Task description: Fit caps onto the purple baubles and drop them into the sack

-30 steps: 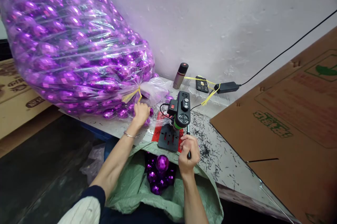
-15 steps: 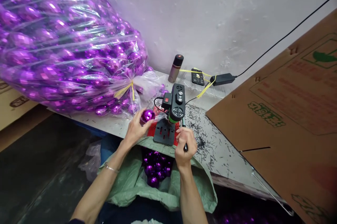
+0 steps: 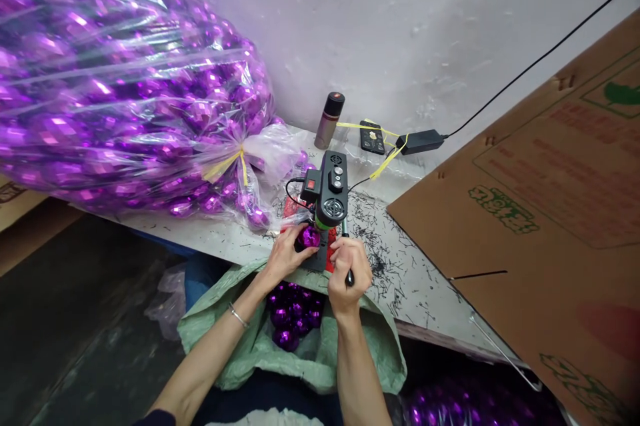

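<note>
My left hand [image 3: 286, 257] grips a shiny purple faceted ball [image 3: 309, 237] and holds it on the black base under the head of a small black bench machine [image 3: 330, 196] on the table. My right hand [image 3: 349, 275] is closed round the machine's black lever handle [image 3: 349, 274] just right of the ball. Below both hands a green woven sack [image 3: 260, 346] hangs open at the table edge, with several purple balls [image 3: 293, 316] inside.
A huge clear plastic bag of purple balls [image 3: 125, 93], tied with yellow string, fills the left of the table. A large cardboard sheet [image 3: 540, 213] leans on the right. A dark spray can [image 3: 329, 121], a remote and a power adapter [image 3: 420, 141] sit by the wall. Black shavings litter the tabletop [image 3: 395, 279].
My left hand left the big bag with a purple ball, carried it right and set it under the machine head. My right hand stayed on the lever.
</note>
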Demonstrator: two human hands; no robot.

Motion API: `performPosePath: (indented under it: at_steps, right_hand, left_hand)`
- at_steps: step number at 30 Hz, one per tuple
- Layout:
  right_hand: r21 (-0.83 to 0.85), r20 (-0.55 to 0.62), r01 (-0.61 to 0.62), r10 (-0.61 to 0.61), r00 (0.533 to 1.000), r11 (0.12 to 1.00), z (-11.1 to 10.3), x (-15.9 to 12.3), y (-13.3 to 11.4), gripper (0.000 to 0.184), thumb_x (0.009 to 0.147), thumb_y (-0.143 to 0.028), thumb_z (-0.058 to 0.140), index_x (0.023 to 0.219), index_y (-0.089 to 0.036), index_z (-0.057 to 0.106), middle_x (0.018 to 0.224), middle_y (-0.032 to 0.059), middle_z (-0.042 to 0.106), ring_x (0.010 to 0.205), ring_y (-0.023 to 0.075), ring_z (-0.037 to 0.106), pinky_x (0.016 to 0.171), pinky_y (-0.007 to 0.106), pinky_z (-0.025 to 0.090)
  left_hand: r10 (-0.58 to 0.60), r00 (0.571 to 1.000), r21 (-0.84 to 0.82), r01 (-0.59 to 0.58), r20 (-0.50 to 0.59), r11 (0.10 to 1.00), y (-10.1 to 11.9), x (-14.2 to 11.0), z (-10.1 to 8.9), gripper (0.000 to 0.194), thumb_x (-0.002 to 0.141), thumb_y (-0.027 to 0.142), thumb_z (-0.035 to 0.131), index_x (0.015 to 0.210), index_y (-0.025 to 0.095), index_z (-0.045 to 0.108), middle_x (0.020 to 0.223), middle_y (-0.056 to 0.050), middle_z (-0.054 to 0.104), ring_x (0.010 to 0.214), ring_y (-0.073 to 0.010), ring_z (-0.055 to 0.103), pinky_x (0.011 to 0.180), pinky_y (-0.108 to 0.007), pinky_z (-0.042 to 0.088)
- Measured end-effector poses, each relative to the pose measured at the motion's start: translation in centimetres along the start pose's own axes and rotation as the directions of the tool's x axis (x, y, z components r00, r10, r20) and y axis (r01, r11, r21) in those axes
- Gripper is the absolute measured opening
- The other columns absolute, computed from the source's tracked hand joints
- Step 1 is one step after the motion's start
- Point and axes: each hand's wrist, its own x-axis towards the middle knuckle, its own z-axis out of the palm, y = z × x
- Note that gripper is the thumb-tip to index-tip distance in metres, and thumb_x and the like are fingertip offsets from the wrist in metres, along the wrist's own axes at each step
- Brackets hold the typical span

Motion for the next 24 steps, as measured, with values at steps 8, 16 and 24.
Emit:
performPosePath:
  at_steps: [8,16,24]
  right_hand:
    - [-0.017,0.023,0.004,-0.004,1.0,1.0,-0.2,0.1,-0.1,0.028,0.098,-0.011,0.044,0.074,-0.022,0.055,0.072,0.0004,0.062,0.07,0.0146,0.062,0.063,0.029,0.047]
    - [-0.02,0.017,0.008,-0.008,1.0,1.0,-0.1,-0.2,0.2,0.028,0.098,-0.01,0.043,0.075,-0.022,0.053,0.073,0.0,0.06,0.071,0.014,0.062,0.064,0.029,0.049]
    - [0.003,0.016,-0.033,0.033,0.999,0.999,-0.2,0.0,-0.1,0.027,0.098,-0.01,0.044,0.076,-0.022,0.053,0.074,-0.0004,0.06,0.072,0.0144,0.062,0.066,0.03,0.048]
  left_hand:
    - [0.018,0.998,0.077,-0.014,-0.061,0.997,0.6,0.2,1.4,0.051,0.082,0.028,0.079,0.13,0.023,0.062,0.122,-0.01,0.07,0.116,-0.0297,0.066,0.102,-0.046,0.053]
    - [-0.028,0.999,-0.028,0.027,-0.037,0.999,-0.6,-0.4,1.1,0.056,0.083,0.039,0.08,0.132,0.021,0.06,0.127,-0.012,0.07,0.121,-0.0305,0.066,0.104,-0.047,0.054]
    - [-0.015,0.999,-0.002,0.015,0.045,1.0,-0.8,-0.2,0.2,0.057,0.083,0.043,0.08,0.132,0.019,0.061,0.126,-0.013,0.071,0.119,-0.0319,0.067,0.103,-0.048,0.054]
